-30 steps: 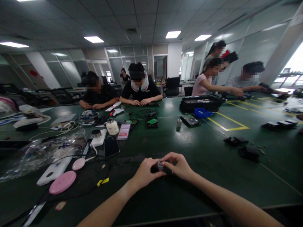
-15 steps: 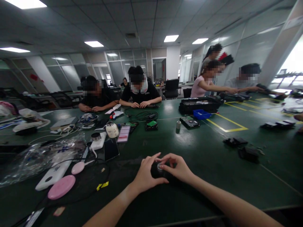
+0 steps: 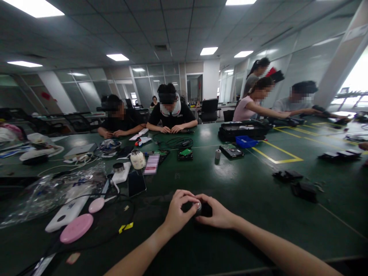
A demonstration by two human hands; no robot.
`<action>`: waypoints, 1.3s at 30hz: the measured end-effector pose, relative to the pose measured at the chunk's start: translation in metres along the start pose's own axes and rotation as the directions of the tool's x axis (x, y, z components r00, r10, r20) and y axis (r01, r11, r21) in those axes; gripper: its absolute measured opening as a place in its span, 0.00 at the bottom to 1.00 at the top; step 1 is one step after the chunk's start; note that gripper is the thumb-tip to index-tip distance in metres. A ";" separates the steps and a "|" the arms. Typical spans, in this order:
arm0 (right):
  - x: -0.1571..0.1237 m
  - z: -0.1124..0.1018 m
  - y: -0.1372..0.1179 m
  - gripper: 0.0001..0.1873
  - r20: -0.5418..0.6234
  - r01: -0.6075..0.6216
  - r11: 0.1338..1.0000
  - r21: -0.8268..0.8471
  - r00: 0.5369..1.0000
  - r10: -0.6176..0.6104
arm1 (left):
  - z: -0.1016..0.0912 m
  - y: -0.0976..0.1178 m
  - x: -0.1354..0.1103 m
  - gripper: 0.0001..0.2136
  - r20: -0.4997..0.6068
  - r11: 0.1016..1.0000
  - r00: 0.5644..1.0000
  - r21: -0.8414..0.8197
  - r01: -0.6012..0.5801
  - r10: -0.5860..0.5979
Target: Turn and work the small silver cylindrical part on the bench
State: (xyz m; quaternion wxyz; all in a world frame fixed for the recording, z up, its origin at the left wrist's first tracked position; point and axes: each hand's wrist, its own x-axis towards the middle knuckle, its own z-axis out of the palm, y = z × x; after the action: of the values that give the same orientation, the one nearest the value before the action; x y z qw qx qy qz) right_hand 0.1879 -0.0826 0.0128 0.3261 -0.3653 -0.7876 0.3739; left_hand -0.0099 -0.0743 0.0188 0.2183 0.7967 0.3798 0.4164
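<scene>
A small round silver metal piece (image 3: 199,206) is between my hands, low over the near middle of the green table. My left hand (image 3: 178,212) pinches it with thumb and index finger, partly covering it. From the other side my right hand (image 3: 220,212) curves round it, fingertips by its far edge and thumb by its near edge. The space inside the right hand is dark, and the lower part of the piece is hidden. Farther off stands a small silver cylinder (image 3: 217,156), beside a hard drive (image 3: 231,151).
To my left lie a pink oval case (image 3: 76,228), a white power bank (image 3: 66,214), a phone (image 3: 137,183), cables and a clear plastic bag (image 3: 54,188). Black parts (image 3: 304,191) lie to the right. A blue tray (image 3: 246,142) is farther back. Other people sit across the table.
My left hand has gone from spread round the metal piece to pinching it. My right hand has changed from a pinch to a wider curve round it. The view has shifted slightly.
</scene>
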 end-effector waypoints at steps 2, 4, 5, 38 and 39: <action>0.001 0.002 -0.001 0.24 -0.010 0.004 0.999 -0.034 1.000 -0.005 | 0.000 0.001 0.000 0.05 0.007 1.000 1.000 -0.009 -0.005 0.005; 0.002 0.004 0.000 0.20 -0.018 0.013 0.999 -0.044 1.000 -0.014 | 0.000 0.001 0.000 0.06 0.026 1.000 0.999 -0.011 -0.024 0.024; 0.002 0.004 0.001 0.19 -0.021 0.018 0.999 -0.050 1.000 -0.019 | -0.001 0.002 -0.001 0.07 0.039 0.999 0.999 -0.008 -0.036 0.037; 0.003 0.006 0.000 0.16 -0.022 0.025 0.995 -0.095 0.999 -0.027 | 0.007 -0.010 -0.001 0.01 -0.094 0.969 0.977 0.179 -0.172 0.191; 0.003 0.006 0.001 0.16 -0.023 0.025 0.995 -0.093 0.999 -0.027 | 0.006 -0.010 -0.001 0.02 -0.093 0.965 0.974 0.179 -0.190 0.209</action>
State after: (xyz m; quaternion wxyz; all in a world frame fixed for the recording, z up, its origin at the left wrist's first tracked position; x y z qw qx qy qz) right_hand 0.1814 -0.0821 0.0098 0.3231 -0.3743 -0.8049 0.3281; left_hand -0.0093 -0.0690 0.0077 0.0856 0.8221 0.3431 0.4463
